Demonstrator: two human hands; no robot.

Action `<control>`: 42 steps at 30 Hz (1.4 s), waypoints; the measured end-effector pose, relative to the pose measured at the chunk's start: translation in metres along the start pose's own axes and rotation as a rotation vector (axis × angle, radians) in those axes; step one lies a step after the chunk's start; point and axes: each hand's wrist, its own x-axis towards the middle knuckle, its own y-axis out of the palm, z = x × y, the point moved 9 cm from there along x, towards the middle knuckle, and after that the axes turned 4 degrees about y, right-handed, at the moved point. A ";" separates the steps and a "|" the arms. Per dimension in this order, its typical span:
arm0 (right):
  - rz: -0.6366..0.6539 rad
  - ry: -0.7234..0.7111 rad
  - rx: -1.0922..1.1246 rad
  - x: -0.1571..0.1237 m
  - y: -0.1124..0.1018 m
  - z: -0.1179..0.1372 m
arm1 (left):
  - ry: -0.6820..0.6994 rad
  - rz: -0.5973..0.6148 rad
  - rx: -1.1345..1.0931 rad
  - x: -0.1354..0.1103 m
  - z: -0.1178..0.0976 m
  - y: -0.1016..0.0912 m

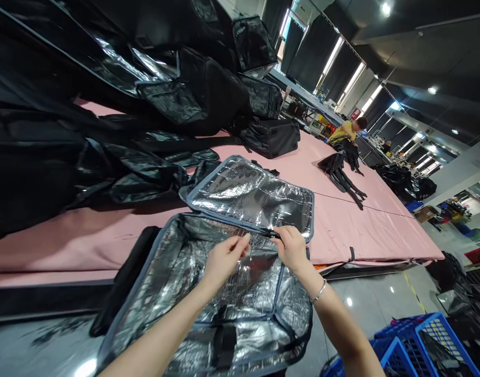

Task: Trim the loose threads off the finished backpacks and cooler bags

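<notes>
An insulated bag (173, 272) with a silver foil lining and dark edge binding lies open at the table's front edge. Its foil-lined lid (251, 191) is folded back onto the pink table. My right hand (293, 248), with a bracelet at the wrist, pinches the dark bound edge where lid and body meet, near the right corner. Over the bag's opening, my left hand (226, 256) has its fingertips pressed together; whatever they hold, if anything, is too small to make out. A black strap shows inside the front wall.
Black bags (208, 94) are heaped along the left and back of the pink table (385, 230). Black pieces (338, 175) lie farther right, near a person in yellow (344, 133). Blue crates (440, 335) stand on the floor at lower right.
</notes>
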 end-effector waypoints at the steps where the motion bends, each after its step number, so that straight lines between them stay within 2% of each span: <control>1: -0.012 0.007 0.043 0.001 0.000 0.001 | -0.007 -0.079 0.006 0.001 0.001 -0.010; 3: -0.029 0.005 0.096 0.005 0.002 0.005 | -0.022 -0.215 0.012 0.003 0.004 -0.026; 5: -0.014 -0.011 0.089 0.011 0.006 0.012 | -0.029 -0.264 0.012 0.006 0.004 -0.034; 10: 0.067 -0.115 -0.104 0.024 0.019 0.037 | -0.022 -0.258 0.080 0.010 -0.001 -0.035; 14: 0.072 -0.189 -0.215 0.031 0.023 0.049 | 0.000 -0.265 0.126 0.010 -0.003 -0.036; 19: 0.054 -0.249 -0.252 0.035 0.027 0.058 | 0.019 -0.240 0.123 0.013 -0.001 -0.036; 24: 0.105 -0.148 -0.130 0.039 0.036 0.049 | 0.055 -0.216 0.084 0.013 -0.004 -0.034; 29: 0.099 -0.053 -0.049 0.038 0.033 0.035 | 0.112 -0.209 -0.002 0.009 -0.006 -0.032; 31: 0.119 0.031 0.036 0.037 0.034 0.028 | 0.131 -0.232 -0.012 0.008 -0.006 -0.035; 35: 0.294 0.265 0.242 0.039 0.051 0.011 | 0.197 -0.307 0.085 0.004 -0.011 -0.040; 37: 0.350 0.322 0.255 0.043 0.059 0.005 | 0.262 -0.310 0.146 0.003 -0.017 -0.038; 42: 0.400 0.395 0.267 0.052 0.071 -0.005 | 0.381 -0.284 0.258 0.003 -0.028 -0.029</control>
